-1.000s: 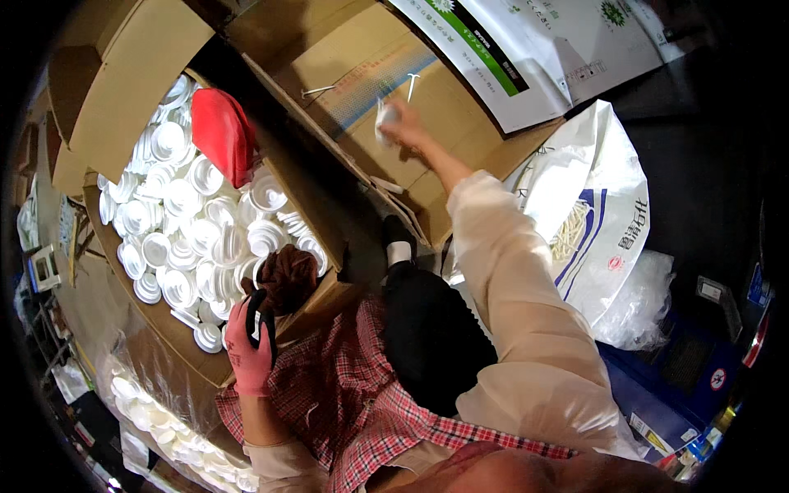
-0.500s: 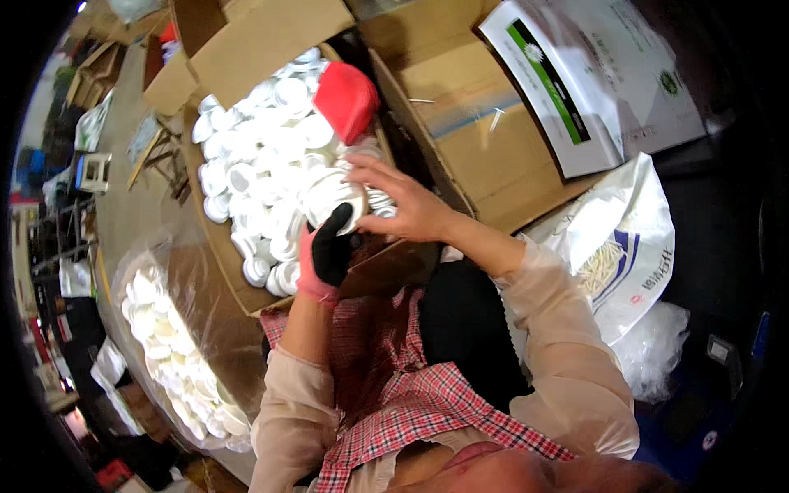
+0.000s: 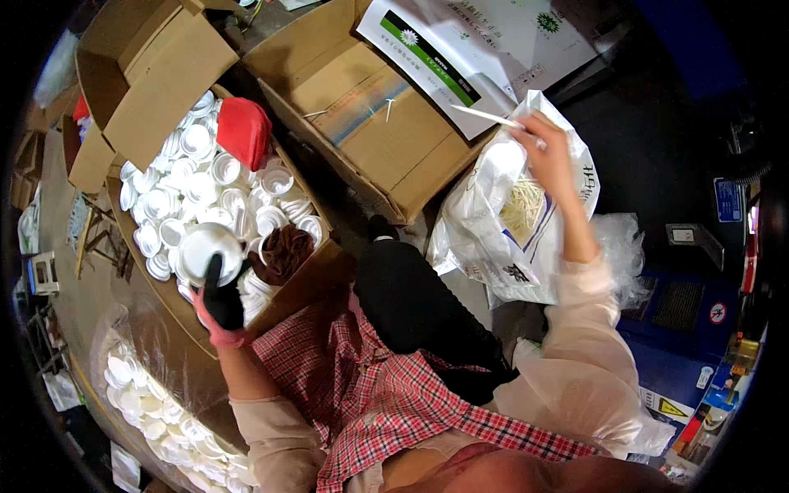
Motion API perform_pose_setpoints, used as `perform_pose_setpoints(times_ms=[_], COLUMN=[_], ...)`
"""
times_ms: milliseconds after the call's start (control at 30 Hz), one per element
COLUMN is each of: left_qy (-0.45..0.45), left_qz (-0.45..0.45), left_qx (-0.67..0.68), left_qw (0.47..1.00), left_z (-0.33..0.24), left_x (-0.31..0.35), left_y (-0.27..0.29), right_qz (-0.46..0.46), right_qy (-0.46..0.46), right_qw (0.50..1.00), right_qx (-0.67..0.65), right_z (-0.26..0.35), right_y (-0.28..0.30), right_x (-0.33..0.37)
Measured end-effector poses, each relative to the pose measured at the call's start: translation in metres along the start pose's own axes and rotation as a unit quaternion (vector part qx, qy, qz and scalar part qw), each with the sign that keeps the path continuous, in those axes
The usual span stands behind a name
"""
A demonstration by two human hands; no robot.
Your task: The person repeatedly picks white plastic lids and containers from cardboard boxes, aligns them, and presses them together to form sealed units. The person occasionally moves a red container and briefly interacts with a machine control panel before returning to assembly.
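Note:
My left hand, in a black and pink glove, grips a round white plastic lid above a cardboard box full of similar white lids. The thumb presses on the lid's face; the other fingers are mostly hidden beneath it. Bare and slightly blurred, my right hand is raised over a white sack. Between its fingers is a thin white stick pointing left. A bundle of pale thin sticks shows in the sack's mouth.
A folded red cloth and crumpled brown cloth lie on the lids. Beyond stands an open cardboard box with a few white sticks inside. A clear bag of white pieces is at lower left, blue equipment at right.
My right hand has left the lid and moved right, over the sack, now with a white stick. My left hand still holds a lid. The view has swung right.

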State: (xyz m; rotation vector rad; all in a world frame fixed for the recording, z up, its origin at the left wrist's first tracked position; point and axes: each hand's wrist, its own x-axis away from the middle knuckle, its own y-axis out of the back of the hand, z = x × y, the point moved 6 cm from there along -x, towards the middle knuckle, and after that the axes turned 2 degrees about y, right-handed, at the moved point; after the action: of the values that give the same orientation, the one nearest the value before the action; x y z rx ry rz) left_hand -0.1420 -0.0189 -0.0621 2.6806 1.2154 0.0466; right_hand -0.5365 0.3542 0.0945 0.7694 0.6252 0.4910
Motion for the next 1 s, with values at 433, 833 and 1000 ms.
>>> perform_pose_setpoints(times_ms=[433,833,1000], left_qy=[0.07,0.088,0.014], left_qz=[-0.066,-0.166,-0.146], left_qx=[0.404,0.553,0.621], left_qw=[0.91,0.812,0.77], left_z=[-0.035,-0.02,-0.023], left_x=[-0.037,-0.033,-0.006], left_y=[0.014,0.041,0.067], right_qz=[0.431,0.374,0.053], right_qy=[-0.221,-0.59,-0.118], right_qw=[0.87,0.592,0.942], right_qx=[-0.094,-0.402,-0.309], right_z=[-0.11,-0.178,-0.039], right_y=[-0.358,-0.481,-0.338], right_x=[-0.011,0.072,-0.058])
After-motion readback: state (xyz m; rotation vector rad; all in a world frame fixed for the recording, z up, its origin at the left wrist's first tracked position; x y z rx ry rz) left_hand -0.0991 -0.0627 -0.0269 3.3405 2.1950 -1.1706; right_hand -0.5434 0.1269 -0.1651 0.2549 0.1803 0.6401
